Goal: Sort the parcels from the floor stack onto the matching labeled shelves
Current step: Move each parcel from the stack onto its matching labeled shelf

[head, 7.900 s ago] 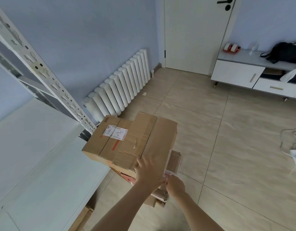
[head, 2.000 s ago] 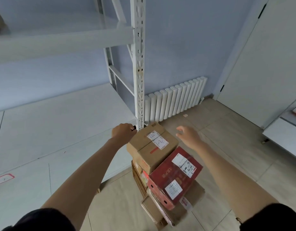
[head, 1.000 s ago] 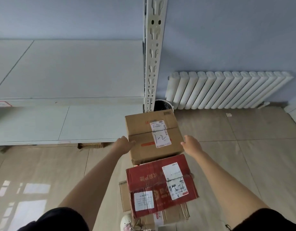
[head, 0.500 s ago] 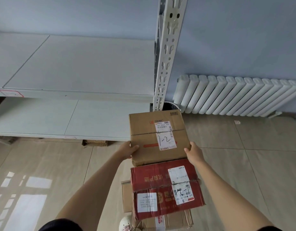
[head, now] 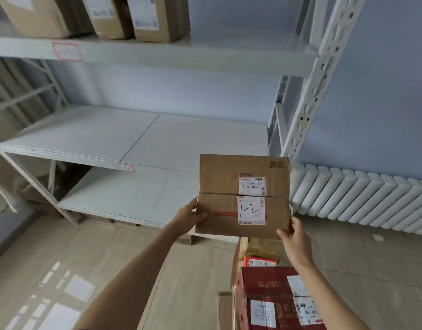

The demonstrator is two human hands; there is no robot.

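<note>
Head view: flat brown cardboard parcel (head: 243, 195) held up in the air in front of the white metal shelving rack (head: 138, 129), clear of the floor stack below. White label handwritten "1-2" (head: 251, 210) on its top face, under a printed shipping label (head: 252, 186) whose small print is unreadable. Left hand (head: 189, 216) clamped on the parcel's left edge, thumb on top, fingers hidden underneath. Right hand (head: 292, 236) gripping the lower right corner, thumb on the top face, remaining fingers hidden behind the box. Below the right forearm, red cardboard box (head: 271, 298) with white labels, cut off by the bottom edge, lying on top of the floor stack; more cartons behind and under it only partly seen. Red-bordered tags on the top shelf edge (head: 66, 51) and middle shelf edge (head: 125, 167), writing too blurred to read. Brown cartons on the top shelf (head: 91, 15) cropped by the frame. White ribbed radiator (head: 362, 198) on the blue wall at right.
</note>
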